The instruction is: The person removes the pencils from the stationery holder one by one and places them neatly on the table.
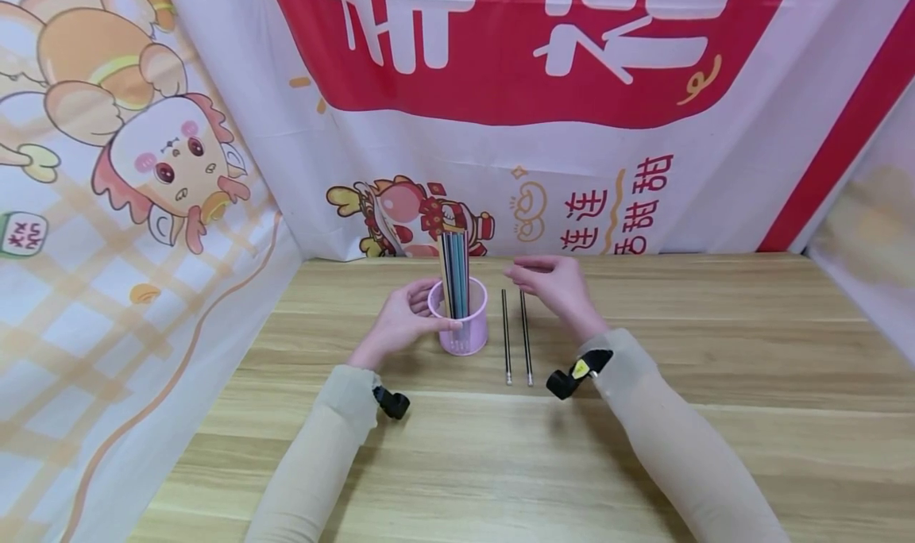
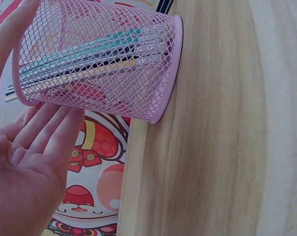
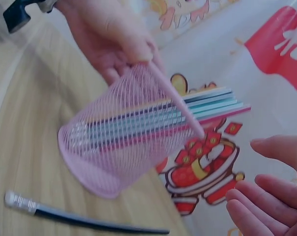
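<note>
A pink mesh pen holder [image 1: 476, 335] stands upright on the table, with several pencils [image 1: 455, 269] of different colours leaning together in it. My left hand [image 1: 400, 321] holds it from the left, thumb by the near side of the rim and fingers round the far side. Right of the holder, two dark pencils [image 1: 507, 340] lie side by side, eraser ends towards me. Over the far end of the right-hand one hovers my right hand [image 1: 561, 287]. In the right wrist view its thumb and fingers [image 3: 266, 196] are apart, with nothing seen between them.
The wood-grain table [image 1: 472, 464] meets a printed cloth backdrop [image 1: 500, 154] just behind the holder. Another patterned cloth [image 1: 143, 305] hangs along the left side. Both wrists wear a black camera strap [image 1: 582, 372].
</note>
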A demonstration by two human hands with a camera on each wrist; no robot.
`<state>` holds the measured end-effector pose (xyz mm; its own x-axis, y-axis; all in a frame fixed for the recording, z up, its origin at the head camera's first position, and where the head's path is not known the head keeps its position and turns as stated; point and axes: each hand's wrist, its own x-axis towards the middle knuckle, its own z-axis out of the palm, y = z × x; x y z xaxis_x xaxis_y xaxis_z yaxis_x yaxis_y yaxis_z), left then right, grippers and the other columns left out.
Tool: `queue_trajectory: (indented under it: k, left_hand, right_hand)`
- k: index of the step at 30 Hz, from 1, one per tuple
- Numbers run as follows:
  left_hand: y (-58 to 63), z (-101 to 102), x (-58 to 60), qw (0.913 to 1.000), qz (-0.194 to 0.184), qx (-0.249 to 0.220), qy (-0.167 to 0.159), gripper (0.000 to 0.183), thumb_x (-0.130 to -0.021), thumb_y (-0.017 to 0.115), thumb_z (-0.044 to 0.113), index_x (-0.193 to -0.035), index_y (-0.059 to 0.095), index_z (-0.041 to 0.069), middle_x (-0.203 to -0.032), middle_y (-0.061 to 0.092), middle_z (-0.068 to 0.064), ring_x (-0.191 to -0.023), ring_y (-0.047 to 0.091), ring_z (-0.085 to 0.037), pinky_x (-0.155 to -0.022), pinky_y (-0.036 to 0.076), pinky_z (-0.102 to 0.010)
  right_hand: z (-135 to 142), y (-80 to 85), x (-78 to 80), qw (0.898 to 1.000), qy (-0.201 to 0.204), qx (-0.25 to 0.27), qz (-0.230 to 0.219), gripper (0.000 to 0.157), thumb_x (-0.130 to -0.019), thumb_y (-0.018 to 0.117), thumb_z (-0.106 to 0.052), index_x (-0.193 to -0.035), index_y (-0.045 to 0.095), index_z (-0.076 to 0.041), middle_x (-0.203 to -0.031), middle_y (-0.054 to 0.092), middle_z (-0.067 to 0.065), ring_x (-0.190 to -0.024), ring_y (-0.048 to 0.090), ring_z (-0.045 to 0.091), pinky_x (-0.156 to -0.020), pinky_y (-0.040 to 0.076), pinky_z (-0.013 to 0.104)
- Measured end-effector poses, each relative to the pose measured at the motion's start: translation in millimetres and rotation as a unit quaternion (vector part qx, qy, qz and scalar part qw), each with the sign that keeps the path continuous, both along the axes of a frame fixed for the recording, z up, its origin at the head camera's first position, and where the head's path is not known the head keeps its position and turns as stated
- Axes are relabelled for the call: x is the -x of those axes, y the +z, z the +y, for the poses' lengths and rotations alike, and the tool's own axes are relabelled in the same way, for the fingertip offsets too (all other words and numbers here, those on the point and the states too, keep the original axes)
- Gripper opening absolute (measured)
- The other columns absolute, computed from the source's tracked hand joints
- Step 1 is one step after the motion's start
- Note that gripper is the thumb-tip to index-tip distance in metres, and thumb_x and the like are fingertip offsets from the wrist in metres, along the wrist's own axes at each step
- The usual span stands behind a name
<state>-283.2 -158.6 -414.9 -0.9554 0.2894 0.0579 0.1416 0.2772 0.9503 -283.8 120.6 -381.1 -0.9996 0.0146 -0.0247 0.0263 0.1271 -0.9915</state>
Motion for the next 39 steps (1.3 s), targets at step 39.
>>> queue_trajectory:
  k: [39]
  left_hand:
    - [0.2,-0.9,-1.4,1.0000,0.003,0.000,-0.007,0.089,-0.072,0.095,0.021,-0.147,0.049,0.008,-0.143,0.057,-0.009,-0.127,0.057,-0.022,-0.108,0.047,-0.032]
  right_hand:
    - [-56.7,-7.4,21.7,0.998,0.053,0.007,0.028,0.034,-0.091,0.080,-0.024,-0.120,0.074,-0.009,-0.115,0.074,0.005,-0.106,0.069,0.020,-0.095,0.056,0.035]
